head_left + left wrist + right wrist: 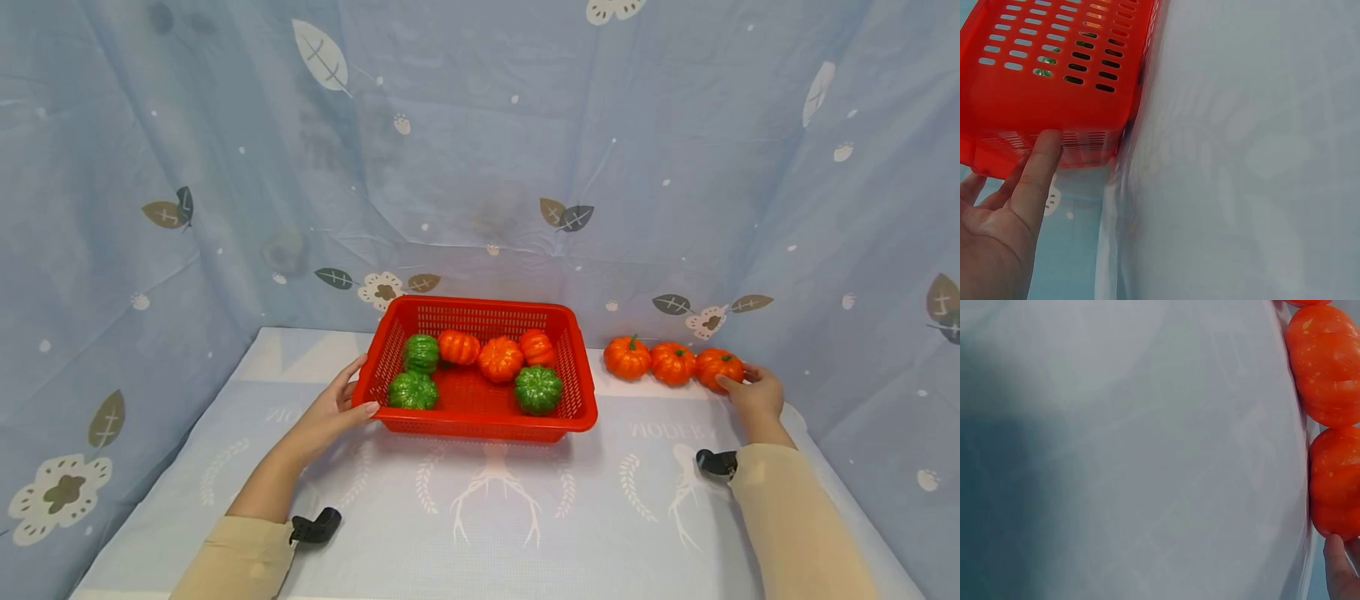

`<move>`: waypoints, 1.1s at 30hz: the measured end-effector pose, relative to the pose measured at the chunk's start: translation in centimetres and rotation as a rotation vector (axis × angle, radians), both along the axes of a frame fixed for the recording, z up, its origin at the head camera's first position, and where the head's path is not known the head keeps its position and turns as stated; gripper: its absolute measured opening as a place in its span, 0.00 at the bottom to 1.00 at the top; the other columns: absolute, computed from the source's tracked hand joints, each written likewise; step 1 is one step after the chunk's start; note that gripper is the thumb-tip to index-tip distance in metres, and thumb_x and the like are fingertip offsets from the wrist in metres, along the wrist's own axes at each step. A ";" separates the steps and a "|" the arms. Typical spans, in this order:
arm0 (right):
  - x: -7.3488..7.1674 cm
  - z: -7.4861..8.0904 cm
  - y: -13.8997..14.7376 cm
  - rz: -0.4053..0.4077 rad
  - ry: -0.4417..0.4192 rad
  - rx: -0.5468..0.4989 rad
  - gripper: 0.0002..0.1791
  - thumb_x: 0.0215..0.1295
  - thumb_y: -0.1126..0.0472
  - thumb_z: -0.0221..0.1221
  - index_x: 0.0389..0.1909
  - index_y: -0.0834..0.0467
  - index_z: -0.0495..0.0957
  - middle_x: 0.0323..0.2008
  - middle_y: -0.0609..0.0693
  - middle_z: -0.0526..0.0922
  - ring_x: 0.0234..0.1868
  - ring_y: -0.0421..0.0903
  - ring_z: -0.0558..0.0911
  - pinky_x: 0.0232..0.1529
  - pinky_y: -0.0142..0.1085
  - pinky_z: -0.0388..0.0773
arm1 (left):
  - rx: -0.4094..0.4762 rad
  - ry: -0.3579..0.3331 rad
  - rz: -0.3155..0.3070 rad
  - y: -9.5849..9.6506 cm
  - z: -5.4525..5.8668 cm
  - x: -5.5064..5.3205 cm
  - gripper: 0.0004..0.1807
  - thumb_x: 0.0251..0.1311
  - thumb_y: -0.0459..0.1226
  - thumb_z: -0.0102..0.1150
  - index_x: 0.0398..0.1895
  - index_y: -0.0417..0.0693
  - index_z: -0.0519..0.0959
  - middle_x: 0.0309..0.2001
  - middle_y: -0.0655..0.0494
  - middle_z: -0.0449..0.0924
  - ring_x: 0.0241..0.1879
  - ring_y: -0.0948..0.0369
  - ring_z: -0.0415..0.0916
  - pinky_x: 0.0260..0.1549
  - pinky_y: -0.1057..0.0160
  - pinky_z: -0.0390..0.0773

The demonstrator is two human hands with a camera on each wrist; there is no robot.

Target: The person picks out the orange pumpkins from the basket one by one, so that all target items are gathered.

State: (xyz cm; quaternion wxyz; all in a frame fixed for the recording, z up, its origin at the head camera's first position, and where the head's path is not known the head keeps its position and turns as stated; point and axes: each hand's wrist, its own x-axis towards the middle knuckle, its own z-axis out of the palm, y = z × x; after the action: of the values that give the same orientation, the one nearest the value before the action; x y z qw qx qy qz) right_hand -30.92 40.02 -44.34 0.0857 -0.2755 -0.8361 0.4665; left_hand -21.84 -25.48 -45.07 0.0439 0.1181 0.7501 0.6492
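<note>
A red plastic basket [480, 422] with slotted walls holds green and orange pumpkins. My left hand [330, 417] touches its left end, with the thumb at the front corner and the fingers spread along the side. In the left wrist view, a straight digit presses against the red basket wall [1054, 103]. At the right, three orange pumpkins stand in a touching row. My right hand [756, 398] holds the rightmost orange pumpkin [716, 367] between thumb and fingers. That pumpkin [1335, 484] also shows at the right wrist view's edge, where most of the hand is out of frame.
Beside the held one stand the middle orange pumpkin [672, 363] and the left orange pumpkin [627, 358]. Inside the basket are green pumpkins [538, 389] and orange pumpkins [500, 360]. A pale patterned cloth [495, 517] covers the table. Blue curtain [480, 150] encloses the back and sides.
</note>
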 end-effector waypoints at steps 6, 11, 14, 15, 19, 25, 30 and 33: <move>0.3 0.4 0.4 0.022 -0.004 0.014 0.36 0.73 0.55 0.56 0.76 0.65 0.56 0.74 0.68 0.57 0.71 0.66 0.60 0.69 0.53 0.63 | -0.006 0.003 -0.006 0.0 0.0 0.1 0.50 0.65 0.34 0.63 0.82 0.55 0.43 0.70 0.28 0.59 0.65 0.35 0.66 0.48 0.65 0.80; 1.2 1.4 0.2 0.021 -0.002 0.012 0.34 0.73 0.57 0.55 0.76 0.63 0.57 0.75 0.66 0.55 0.72 0.66 0.60 0.67 0.55 0.65 | -0.018 0.003 0.001 0.0 0.0 0.1 0.49 0.65 0.34 0.63 0.82 0.56 0.44 0.70 0.29 0.59 0.65 0.35 0.66 0.47 0.65 0.80; 2.0 2.1 -0.2 0.018 -0.005 0.004 0.34 0.74 0.56 0.55 0.76 0.61 0.58 0.76 0.65 0.55 0.72 0.66 0.60 0.66 0.56 0.66 | -0.022 0.006 0.004 0.1 0.0 0.1 0.48 0.65 0.33 0.63 0.81 0.56 0.44 0.70 0.29 0.60 0.65 0.35 0.66 0.47 0.64 0.80; 2.3 2.4 -0.3 0.021 -0.007 0.004 0.34 0.74 0.55 0.55 0.76 0.60 0.58 0.76 0.65 0.55 0.72 0.66 0.60 0.66 0.56 0.66 | -0.021 0.008 0.004 0.1 0.1 0.1 0.48 0.65 0.33 0.63 0.81 0.56 0.45 0.70 0.29 0.60 0.65 0.35 0.66 0.47 0.64 0.80; 3.3 3.6 -1.5 0.042 0.015 0.014 0.33 0.74 0.53 0.55 0.75 0.60 0.60 0.75 0.64 0.56 0.70 0.65 0.63 0.64 0.57 0.68 | -0.027 0.017 0.010 0.1 0.1 0.1 0.48 0.65 0.32 0.62 0.81 0.55 0.45 0.70 0.29 0.60 0.64 0.35 0.67 0.47 0.64 0.80; 4.9 5.6 -4.1 0.129 0.076 0.039 0.32 0.73 0.55 0.57 0.73 0.63 0.64 0.71 0.68 0.62 0.67 0.65 0.68 0.61 0.56 0.72 | -0.047 0.021 0.021 0.2 0.3 0.1 0.47 0.65 0.32 0.62 0.81 0.55 0.46 0.70 0.30 0.60 0.64 0.35 0.67 0.48 0.65 0.80; 6.1 6.8 -6.4 0.254 0.117 0.082 0.32 0.71 0.54 0.60 0.71 0.64 0.66 0.68 0.68 0.67 0.63 0.64 0.71 0.51 0.41 0.81 | -0.069 0.037 0.028 0.3 0.5 0.4 0.47 0.65 0.33 0.62 0.81 0.53 0.46 0.69 0.29 0.61 0.63 0.35 0.67 0.46 0.65 0.80; 6.4 7.3 -7.8 0.327 0.165 0.103 0.31 0.71 0.56 0.61 0.70 0.65 0.67 0.66 0.69 0.68 0.63 0.65 0.72 0.51 0.40 0.81 | -0.075 0.053 0.031 0.4 0.5 0.4 0.46 0.65 0.33 0.62 0.81 0.51 0.46 0.68 0.27 0.62 0.62 0.34 0.68 0.45 0.65 0.81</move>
State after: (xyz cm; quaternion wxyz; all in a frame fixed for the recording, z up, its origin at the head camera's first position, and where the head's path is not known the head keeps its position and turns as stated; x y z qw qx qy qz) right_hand -24.50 32.22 -37.03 0.0910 -0.0919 -0.8826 0.4519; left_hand -21.41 -25.10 -44.54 0.0184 0.1217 0.7765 0.6179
